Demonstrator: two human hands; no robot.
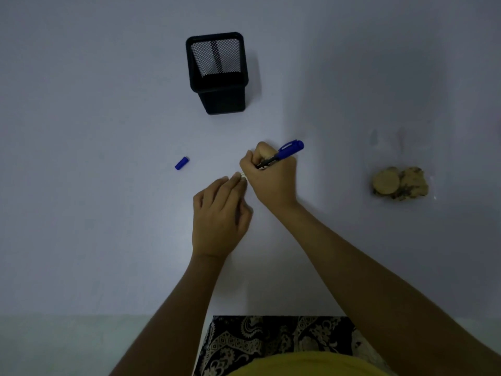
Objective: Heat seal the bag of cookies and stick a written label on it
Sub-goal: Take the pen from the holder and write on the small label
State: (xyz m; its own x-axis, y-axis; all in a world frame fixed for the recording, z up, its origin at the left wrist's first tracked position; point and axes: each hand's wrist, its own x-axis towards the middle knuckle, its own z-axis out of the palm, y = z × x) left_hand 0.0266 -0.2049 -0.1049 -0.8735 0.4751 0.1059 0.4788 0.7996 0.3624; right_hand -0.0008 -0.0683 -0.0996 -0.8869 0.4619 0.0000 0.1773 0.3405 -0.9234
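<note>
My right hand (271, 175) grips a blue marker (287, 150) in a writing hold, tip down on the white table near the middle. My left hand (219, 213) lies just beside it, fingertips pressing a small white label (242, 175) of which only a sliver shows between the two hands. The marker's blue cap (181, 163) lies loose on the table to the left. A clear bag of cookies (400, 183) rests flat at the right, well apart from both hands; whether its top is sealed I cannot tell.
A black mesh pen holder (218, 74) stands upright at the back centre, with nothing visible inside. The white table (95, 213) ends at a front edge near my lap, where patterned dark cloth (271, 340) shows.
</note>
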